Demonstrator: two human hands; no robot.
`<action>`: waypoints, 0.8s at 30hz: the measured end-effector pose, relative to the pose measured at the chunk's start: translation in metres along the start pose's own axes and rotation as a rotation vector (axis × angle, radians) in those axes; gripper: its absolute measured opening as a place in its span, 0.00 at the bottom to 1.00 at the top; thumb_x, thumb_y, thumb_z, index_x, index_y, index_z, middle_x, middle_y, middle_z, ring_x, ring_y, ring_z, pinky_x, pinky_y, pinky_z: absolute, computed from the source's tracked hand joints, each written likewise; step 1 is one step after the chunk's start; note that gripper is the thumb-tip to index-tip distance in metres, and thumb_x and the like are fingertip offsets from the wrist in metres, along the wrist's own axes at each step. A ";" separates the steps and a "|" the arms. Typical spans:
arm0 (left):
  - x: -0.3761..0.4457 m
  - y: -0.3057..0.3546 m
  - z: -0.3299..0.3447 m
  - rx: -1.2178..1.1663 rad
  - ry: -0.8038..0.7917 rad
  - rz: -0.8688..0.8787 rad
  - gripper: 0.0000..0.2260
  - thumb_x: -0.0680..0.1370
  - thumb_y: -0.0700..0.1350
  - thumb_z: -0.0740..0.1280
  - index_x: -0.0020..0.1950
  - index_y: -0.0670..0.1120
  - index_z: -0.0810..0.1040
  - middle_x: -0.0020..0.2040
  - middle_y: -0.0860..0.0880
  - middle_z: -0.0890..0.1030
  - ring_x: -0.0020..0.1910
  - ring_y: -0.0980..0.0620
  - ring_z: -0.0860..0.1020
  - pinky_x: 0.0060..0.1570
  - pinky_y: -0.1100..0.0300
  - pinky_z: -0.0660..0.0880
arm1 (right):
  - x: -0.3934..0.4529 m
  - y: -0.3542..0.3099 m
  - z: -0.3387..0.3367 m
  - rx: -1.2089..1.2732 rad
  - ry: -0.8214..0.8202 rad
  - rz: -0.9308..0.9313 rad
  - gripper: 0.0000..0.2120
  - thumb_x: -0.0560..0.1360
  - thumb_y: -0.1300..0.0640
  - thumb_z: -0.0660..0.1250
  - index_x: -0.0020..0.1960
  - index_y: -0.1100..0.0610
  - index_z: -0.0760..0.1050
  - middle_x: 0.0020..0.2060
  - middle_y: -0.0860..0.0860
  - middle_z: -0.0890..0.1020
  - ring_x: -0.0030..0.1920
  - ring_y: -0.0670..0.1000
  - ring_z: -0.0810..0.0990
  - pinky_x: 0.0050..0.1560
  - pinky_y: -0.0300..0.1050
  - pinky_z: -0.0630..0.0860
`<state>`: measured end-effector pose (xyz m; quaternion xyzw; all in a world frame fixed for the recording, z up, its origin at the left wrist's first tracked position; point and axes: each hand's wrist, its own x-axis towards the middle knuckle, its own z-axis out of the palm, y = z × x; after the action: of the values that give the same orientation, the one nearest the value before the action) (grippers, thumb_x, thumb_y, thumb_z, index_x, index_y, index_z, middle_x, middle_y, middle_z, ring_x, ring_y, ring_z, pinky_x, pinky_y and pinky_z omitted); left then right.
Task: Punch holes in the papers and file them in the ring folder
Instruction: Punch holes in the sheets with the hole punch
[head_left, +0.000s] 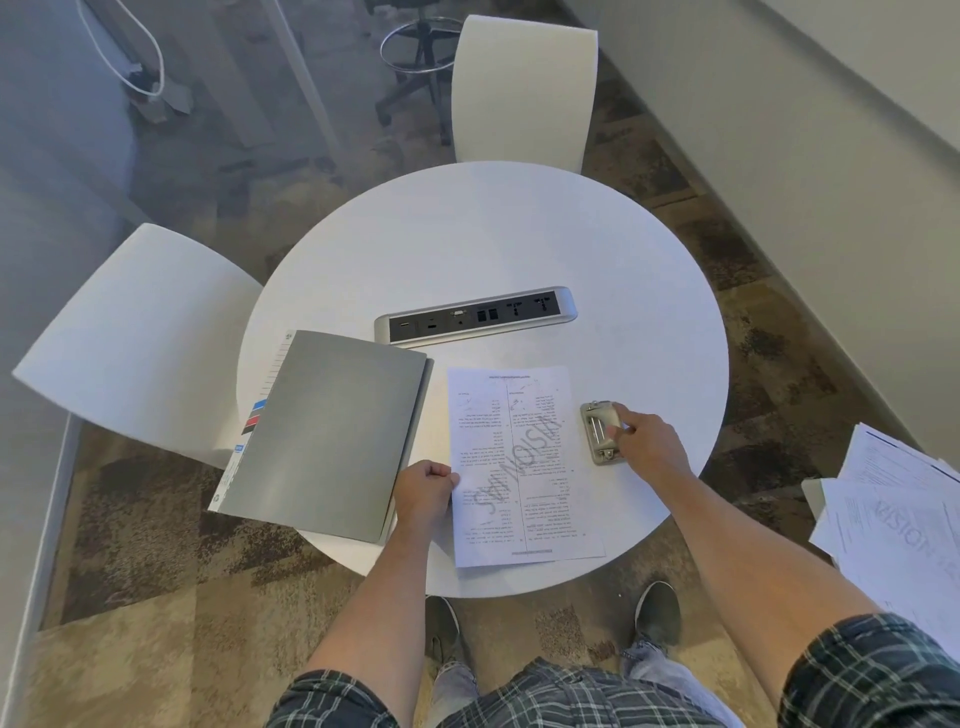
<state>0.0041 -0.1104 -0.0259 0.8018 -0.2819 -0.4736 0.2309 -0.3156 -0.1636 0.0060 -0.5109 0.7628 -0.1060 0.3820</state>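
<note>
Pinching the near-left edge of the printed sheet (519, 467), the left hand (423, 493) pinned it to the round worktop (467, 234), while the right hand (647, 439) closed its grip over the metal hole punch (600, 431) just right of the page. Done well, the sheet's edge would seat squarely in the punch before pressing. Only a faint diagonal watermark showed, its letters unreadable; the grey ring folder (332, 431) lay shut to the left.

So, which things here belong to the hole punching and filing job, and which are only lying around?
For the job:
- printed sheet, held at its edge by the left hand
- metal hole punch, touched by the right hand
- grey ring folder, closed
- paper stack at the right, probably waiting

Just there:
- socket panel in the table
- two white chairs
- stool
</note>
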 end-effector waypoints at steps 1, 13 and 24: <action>0.000 0.001 0.000 -0.004 -0.004 0.003 0.04 0.73 0.41 0.75 0.40 0.44 0.81 0.42 0.45 0.86 0.41 0.44 0.82 0.45 0.50 0.81 | -0.001 -0.002 0.000 -0.021 -0.005 0.005 0.17 0.82 0.54 0.64 0.69 0.44 0.76 0.47 0.51 0.83 0.47 0.53 0.82 0.49 0.52 0.80; -0.001 -0.001 -0.001 -0.071 0.013 -0.017 0.04 0.75 0.40 0.73 0.42 0.43 0.79 0.45 0.44 0.85 0.41 0.46 0.81 0.42 0.52 0.80 | -0.007 -0.010 0.004 -0.041 -0.031 -0.011 0.19 0.82 0.53 0.64 0.72 0.43 0.75 0.56 0.53 0.84 0.48 0.53 0.82 0.48 0.47 0.77; -0.004 0.001 0.002 -0.123 0.025 -0.040 0.04 0.76 0.39 0.72 0.42 0.43 0.79 0.43 0.46 0.84 0.37 0.50 0.77 0.35 0.60 0.72 | -0.006 -0.008 0.007 -0.031 -0.040 0.010 0.18 0.81 0.52 0.64 0.70 0.43 0.76 0.51 0.51 0.84 0.45 0.53 0.82 0.43 0.44 0.74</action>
<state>0.0006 -0.1084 -0.0232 0.7973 -0.2336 -0.4846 0.2736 -0.3043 -0.1608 0.0080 -0.5150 0.7590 -0.0819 0.3898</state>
